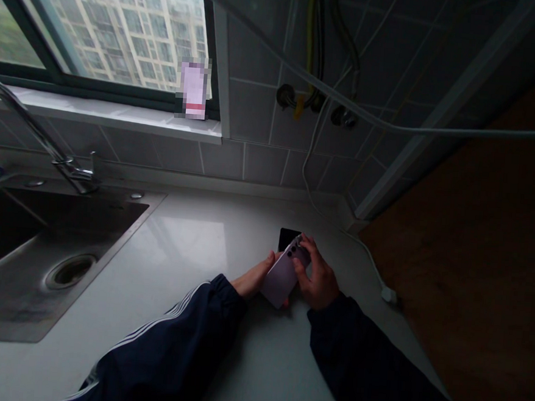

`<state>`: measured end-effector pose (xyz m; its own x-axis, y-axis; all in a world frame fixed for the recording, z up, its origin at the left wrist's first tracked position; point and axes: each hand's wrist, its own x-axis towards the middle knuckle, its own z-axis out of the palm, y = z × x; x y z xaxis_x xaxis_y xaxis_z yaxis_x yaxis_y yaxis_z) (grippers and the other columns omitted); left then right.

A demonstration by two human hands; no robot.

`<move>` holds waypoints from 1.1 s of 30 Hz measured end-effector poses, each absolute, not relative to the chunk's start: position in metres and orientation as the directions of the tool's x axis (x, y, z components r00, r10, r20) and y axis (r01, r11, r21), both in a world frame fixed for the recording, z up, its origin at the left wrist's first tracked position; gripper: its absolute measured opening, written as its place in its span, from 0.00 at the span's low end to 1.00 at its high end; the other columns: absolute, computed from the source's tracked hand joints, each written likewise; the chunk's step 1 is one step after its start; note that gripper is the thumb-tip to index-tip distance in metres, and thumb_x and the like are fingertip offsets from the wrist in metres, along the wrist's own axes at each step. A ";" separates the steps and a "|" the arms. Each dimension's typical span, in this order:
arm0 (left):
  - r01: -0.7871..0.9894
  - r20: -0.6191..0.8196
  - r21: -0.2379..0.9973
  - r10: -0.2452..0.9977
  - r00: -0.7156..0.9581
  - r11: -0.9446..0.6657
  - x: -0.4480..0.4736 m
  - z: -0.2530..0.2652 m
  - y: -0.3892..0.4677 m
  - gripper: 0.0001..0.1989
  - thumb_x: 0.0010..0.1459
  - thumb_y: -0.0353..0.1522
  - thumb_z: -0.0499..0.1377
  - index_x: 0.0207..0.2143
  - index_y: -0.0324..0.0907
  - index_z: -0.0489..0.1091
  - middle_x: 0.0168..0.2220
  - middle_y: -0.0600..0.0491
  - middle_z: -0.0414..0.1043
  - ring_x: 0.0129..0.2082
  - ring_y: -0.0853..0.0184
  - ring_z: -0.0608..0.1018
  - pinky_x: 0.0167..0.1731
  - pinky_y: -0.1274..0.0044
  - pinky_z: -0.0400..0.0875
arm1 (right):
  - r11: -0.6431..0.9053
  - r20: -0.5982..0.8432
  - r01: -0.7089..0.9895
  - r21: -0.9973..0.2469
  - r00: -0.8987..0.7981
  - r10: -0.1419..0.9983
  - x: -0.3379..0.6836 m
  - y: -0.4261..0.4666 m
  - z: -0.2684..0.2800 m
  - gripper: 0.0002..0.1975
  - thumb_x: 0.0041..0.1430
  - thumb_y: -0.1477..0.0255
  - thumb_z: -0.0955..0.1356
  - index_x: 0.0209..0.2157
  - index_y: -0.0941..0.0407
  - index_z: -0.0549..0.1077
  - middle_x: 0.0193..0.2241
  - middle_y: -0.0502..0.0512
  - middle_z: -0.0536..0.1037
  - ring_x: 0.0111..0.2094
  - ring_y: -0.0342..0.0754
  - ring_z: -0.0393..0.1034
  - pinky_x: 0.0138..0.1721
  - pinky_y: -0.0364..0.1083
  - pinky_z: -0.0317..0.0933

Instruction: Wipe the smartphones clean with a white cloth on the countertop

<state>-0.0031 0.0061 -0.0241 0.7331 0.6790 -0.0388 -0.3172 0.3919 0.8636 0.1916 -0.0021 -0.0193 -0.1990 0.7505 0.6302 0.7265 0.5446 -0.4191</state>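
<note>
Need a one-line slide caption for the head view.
Left hand and right hand grasp a lilac phone over a white countertop beside a steel sink.

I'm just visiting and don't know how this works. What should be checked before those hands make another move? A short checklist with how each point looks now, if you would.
1. Phone held by both hands: ok; the left hand and right hand are both on it.
2. Phone away from the sink: ok; bare counter lies between.
3. Dark flat object fully in sight: not ok; the phone and hands hide part of it.
4. Phone's front undamaged: cannot tell; it faces away.
5. White plug clear of the hands: ok; it lies apart, beyond the right hand.
</note>
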 end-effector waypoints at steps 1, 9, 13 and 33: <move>-0.327 -0.036 0.860 0.686 0.727 0.392 -0.003 -0.024 0.006 0.44 0.59 0.63 0.46 0.66 0.42 0.57 0.35 0.43 0.79 0.25 0.59 0.83 0.23 0.75 0.76 | 0.541 0.629 0.728 -0.422 -0.195 0.753 0.192 -0.002 -0.020 0.21 0.69 0.69 0.64 0.62 0.54 0.63 0.65 0.64 0.67 0.68 0.58 0.58 0.63 0.60 0.63; -0.466 -0.021 0.752 0.724 0.689 0.465 -0.002 -0.022 0.006 0.40 0.64 0.58 0.44 0.70 0.45 0.52 0.45 0.39 0.79 0.24 0.61 0.82 0.24 0.73 0.76 | 0.534 0.597 0.776 -0.336 -0.263 0.758 0.186 -0.007 -0.021 0.26 0.69 0.67 0.62 0.66 0.56 0.63 0.70 0.64 0.58 0.72 0.61 0.45 0.66 0.68 0.54; -0.570 -0.059 0.660 0.789 0.611 0.490 -0.001 -0.013 0.004 0.38 0.66 0.56 0.44 0.69 0.45 0.57 0.47 0.40 0.79 0.34 0.60 0.83 0.35 0.72 0.77 | 0.615 0.540 0.750 -0.244 -0.422 0.728 0.182 -0.014 -0.022 0.26 0.69 0.67 0.62 0.66 0.57 0.63 0.72 0.64 0.50 0.73 0.64 0.36 0.66 0.73 0.46; -0.599 -0.021 0.705 0.855 0.518 0.380 0.001 -0.021 0.006 0.37 0.65 0.55 0.49 0.66 0.43 0.63 0.54 0.41 0.76 0.49 0.57 0.80 0.49 0.70 0.73 | 0.733 0.461 0.641 -0.225 -0.593 0.660 0.178 -0.019 -0.020 0.34 0.70 0.61 0.61 0.72 0.57 0.50 0.71 0.65 0.52 0.73 0.60 0.42 0.67 0.69 0.48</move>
